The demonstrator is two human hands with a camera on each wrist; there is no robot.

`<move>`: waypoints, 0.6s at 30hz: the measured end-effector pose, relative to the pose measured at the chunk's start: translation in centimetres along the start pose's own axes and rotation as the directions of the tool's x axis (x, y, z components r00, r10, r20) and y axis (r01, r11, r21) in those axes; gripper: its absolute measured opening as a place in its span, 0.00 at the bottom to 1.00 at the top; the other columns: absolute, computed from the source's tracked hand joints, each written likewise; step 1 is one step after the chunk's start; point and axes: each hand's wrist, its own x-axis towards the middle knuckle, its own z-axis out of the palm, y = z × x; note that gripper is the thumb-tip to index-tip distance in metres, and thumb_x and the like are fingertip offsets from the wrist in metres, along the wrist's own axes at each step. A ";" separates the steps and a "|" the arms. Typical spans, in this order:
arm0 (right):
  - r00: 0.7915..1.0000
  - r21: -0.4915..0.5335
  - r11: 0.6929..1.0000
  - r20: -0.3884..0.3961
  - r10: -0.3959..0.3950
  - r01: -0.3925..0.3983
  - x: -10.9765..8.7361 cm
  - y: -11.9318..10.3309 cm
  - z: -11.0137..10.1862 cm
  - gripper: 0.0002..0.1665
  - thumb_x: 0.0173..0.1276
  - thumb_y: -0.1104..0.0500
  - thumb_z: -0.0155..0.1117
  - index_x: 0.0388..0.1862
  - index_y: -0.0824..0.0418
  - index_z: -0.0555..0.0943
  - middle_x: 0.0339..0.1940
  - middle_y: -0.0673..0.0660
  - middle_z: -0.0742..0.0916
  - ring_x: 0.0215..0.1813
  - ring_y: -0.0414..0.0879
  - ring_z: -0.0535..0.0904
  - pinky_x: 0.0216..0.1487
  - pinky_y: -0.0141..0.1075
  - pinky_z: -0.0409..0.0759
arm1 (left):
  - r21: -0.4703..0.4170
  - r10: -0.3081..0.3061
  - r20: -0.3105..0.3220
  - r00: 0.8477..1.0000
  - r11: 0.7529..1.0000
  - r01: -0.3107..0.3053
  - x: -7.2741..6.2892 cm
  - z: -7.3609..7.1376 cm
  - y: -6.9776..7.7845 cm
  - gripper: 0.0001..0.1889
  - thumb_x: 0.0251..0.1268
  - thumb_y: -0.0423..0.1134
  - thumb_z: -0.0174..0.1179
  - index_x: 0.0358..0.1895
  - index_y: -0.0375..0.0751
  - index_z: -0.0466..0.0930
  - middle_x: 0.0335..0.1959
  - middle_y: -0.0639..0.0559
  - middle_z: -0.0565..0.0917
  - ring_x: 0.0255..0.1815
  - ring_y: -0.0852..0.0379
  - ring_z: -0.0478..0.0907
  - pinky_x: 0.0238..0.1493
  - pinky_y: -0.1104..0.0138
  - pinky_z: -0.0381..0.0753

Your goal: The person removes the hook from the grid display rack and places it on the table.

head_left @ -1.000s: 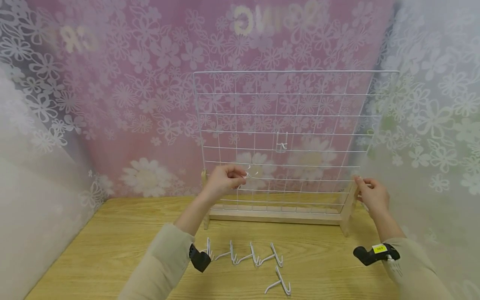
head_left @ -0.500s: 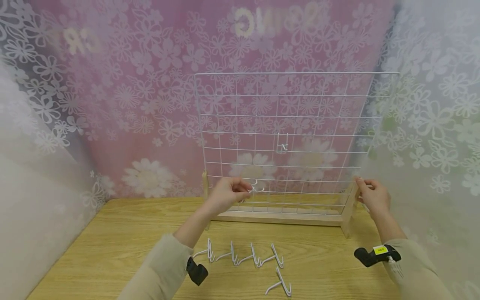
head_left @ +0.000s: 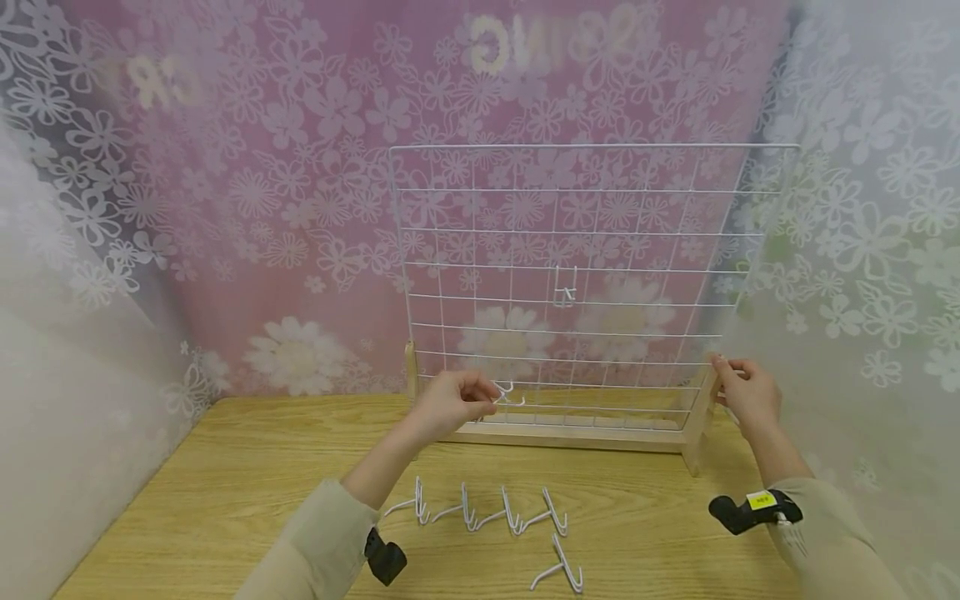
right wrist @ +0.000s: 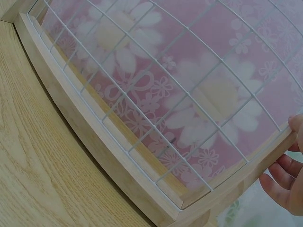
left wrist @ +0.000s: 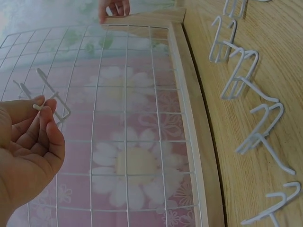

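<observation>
My left hand (head_left: 450, 406) pinches a white wire hook (left wrist: 49, 85) by the tip of its arm, between thumb and fingers. The hook's two bent ends point up, close in front of the lower part of a white wire grid panel (head_left: 592, 147). The grid stands upright in a wooden stand (head_left: 555, 436). At its right end, my right hand (head_left: 752, 393) grips the top of the wooden side post (head_left: 702, 408), thumb in front and fingers behind it. Another white hook (head_left: 565, 303) hangs near the grid's middle.
Several white double-pronged hooks lie on the wood-grain table in front of the stand, one hook (head_left: 558, 567) nearer than the row. A pink flowered curtain (head_left: 285, 208) hangs behind, and a pale curtain (head_left: 870, 333) closes off the right side.
My left hand has come down along the grid with the hook, from a higher row toward the base, and the hook has tilted slightly. The right hand stays on the post.
</observation>
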 end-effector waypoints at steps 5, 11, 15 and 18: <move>1.000 -0.006 1.000 0.001 -0.014 0.014 -0.1 -0.2 -0.2 0.37 0.70 0.41 0.45 0.57 0.74 0.67 0.48 0.69 0.75 0.30 0.31 0.71 0.33 0.30 0.80 | 0.021 -0.004 0.012 1.000 1.000 0.004 -0.3 0.2 -0.4 0.06 0.59 0.33 0.62 0.40 0.39 0.82 0.27 0.55 0.81 0.29 0.54 0.77 0.29 0.67 0.74; 1.000 -0.003 1.000 0.004 -0.016 0.016 -0.1 0.0 -0.2 0.37 0.70 0.41 0.45 0.57 0.74 0.67 0.49 0.71 0.75 0.30 0.30 0.71 0.32 0.28 0.80 | 0.020 -0.003 0.033 0.999 1.000 0.002 -0.7 0.4 -1.2 0.07 0.59 0.34 0.62 0.40 0.39 0.82 0.27 0.55 0.80 0.30 0.49 0.77 0.28 0.66 0.75; 1.000 -0.013 1.000 0.013 -0.009 0.009 0.0 0.1 -0.2 0.38 0.70 0.40 0.44 0.58 0.74 0.67 0.51 0.72 0.75 0.30 0.30 0.72 0.32 0.28 0.80 | 0.041 -0.001 0.057 0.998 0.999 -0.001 -1.1 0.7 -1.6 0.07 0.59 0.32 0.62 0.40 0.38 0.82 0.28 0.54 0.81 0.31 0.48 0.78 0.29 0.65 0.76; 1.000 -0.023 1.000 0.020 -0.007 0.007 0.0 0.2 -0.2 0.40 0.70 0.38 0.44 0.60 0.73 0.66 0.52 0.72 0.74 0.32 0.31 0.72 0.36 0.32 0.80 | 0.076 0.006 0.068 0.998 0.997 -0.011 -1.4 0.9 -1.8 0.07 0.58 0.32 0.62 0.40 0.37 0.82 0.27 0.54 0.81 0.29 0.55 0.78 0.29 0.67 0.76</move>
